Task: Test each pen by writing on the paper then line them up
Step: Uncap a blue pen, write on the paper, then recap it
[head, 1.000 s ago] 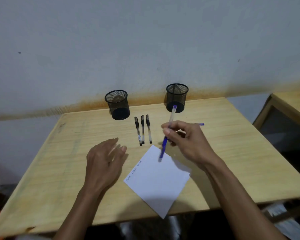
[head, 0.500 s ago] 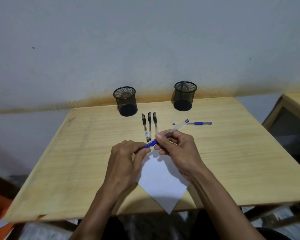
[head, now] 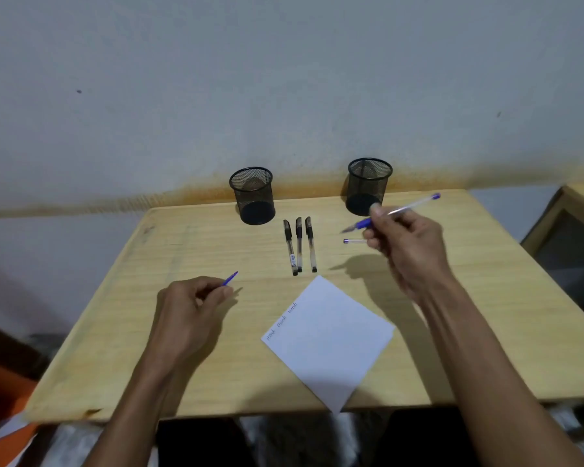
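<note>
My right hand [head: 405,244] holds an uncapped blue pen [head: 412,206] above the table, its tip pointing left. My left hand [head: 189,311] pinches the pen's blue cap [head: 230,278], low over the table at the left. Three black pens [head: 299,244] lie side by side in a row in front of the left cup. Another blue pen [head: 353,241] lies on the table, mostly hidden behind my right hand. A white sheet of paper [head: 331,342] with three written words along its left edge lies turned like a diamond near the front edge.
Two black mesh pen cups [head: 253,195] [head: 368,185] stand at the back of the wooden table [head: 149,332], against the wall. Another wooden piece of furniture [head: 573,210] stands at the right. Orange and white items lie on the floor at lower left.
Both hands held the blue pen together over the paper; now they have separated. The cap came off in my left hand, and my right hand lifted the pen up and to the right.
</note>
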The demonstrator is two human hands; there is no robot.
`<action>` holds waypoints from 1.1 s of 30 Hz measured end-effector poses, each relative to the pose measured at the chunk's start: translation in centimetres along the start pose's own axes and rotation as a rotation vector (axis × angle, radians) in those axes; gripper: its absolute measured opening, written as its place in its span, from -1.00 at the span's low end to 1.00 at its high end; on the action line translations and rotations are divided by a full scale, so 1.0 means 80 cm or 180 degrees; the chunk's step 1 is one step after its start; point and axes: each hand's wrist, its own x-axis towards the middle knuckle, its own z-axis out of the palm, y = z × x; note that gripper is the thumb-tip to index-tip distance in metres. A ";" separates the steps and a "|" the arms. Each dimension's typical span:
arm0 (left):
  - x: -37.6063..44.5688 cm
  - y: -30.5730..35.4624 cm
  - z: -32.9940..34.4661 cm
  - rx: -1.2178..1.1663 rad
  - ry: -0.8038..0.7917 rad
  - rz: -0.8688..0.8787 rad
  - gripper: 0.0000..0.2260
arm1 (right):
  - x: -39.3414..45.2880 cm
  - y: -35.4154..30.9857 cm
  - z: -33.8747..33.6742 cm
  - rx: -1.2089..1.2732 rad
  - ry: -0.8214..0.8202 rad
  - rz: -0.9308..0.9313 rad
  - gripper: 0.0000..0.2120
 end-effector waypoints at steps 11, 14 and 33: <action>0.041 -0.034 0.062 0.1410 0.0210 0.0525 -0.90 | -0.052 0.055 0.011 -0.0549 -0.0156 0.0446 -0.88; 0.045 -0.042 0.064 0.1567 0.0217 0.0640 -0.88 | -0.054 0.054 0.011 -0.0646 -0.0149 0.0417 -0.87; -0.017 -0.033 0.089 0.0760 -0.0878 0.1535 -0.65 | -0.049 0.093 0.023 -0.1471 -0.1057 0.0392 -0.90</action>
